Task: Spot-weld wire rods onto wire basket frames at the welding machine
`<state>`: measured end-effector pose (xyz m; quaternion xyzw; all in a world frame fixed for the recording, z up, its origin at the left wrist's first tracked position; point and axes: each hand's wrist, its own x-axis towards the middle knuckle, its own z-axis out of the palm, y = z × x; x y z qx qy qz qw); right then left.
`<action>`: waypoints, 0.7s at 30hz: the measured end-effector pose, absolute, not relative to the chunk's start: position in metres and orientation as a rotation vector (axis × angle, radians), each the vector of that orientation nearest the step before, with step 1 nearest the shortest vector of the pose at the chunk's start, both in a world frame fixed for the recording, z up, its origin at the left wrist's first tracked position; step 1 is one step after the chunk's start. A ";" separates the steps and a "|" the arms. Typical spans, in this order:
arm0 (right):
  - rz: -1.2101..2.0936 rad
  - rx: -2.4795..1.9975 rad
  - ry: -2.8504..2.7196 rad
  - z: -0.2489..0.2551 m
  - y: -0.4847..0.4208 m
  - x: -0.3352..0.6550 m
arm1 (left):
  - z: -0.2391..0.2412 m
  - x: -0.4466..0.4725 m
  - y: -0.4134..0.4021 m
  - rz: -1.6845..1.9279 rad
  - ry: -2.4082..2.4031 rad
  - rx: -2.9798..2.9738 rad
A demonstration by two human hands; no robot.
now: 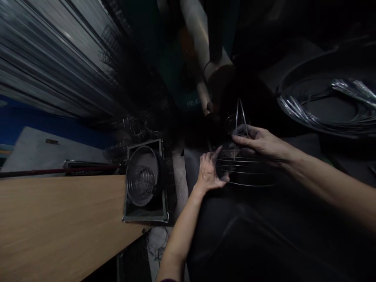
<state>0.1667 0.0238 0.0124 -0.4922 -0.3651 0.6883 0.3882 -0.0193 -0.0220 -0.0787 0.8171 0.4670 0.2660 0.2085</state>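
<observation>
A round wire frame [245, 172], made of several stacked metal rings, is between my hands above my dark-covered lap. My left hand [209, 170] grips the rings at their left side, thumb and fingers apart around the wires. My right hand [258, 143] pinches a narrow V-shaped wire [241, 111] that stands up at the frame's far side. Whether the V-shaped wire is joined to the rings I cannot tell. Dark shadow hides part of the rings on the right.
A round tub [157, 166] with coiled wire rings [142, 180] sits in a crate [127, 213] on the left. Beside it lies a wooden board [58, 219]. A wide basin [282, 105] at right holds bundled wires [317, 117]. Machine parts [217, 72] stand ahead.
</observation>
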 end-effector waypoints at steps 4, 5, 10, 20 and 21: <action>1.753 -1.238 -1.036 0.008 0.026 0.170 | -0.075 -0.022 -0.016 0.733 1.289 2.324; 1.730 -1.242 -1.078 0.007 0.026 0.170 | -0.073 -0.022 -0.015 0.746 1.285 2.342; 1.636 -1.242 -1.238 0.011 0.029 0.166 | -0.071 -0.024 -0.014 0.971 1.274 2.373; 1.584 -1.199 -1.219 0.022 0.050 0.167 | -0.068 -0.026 0.011 1.385 1.255 2.387; 1.576 -1.191 -1.209 0.024 0.053 0.167 | -0.067 -0.026 0.015 1.428 1.250 2.413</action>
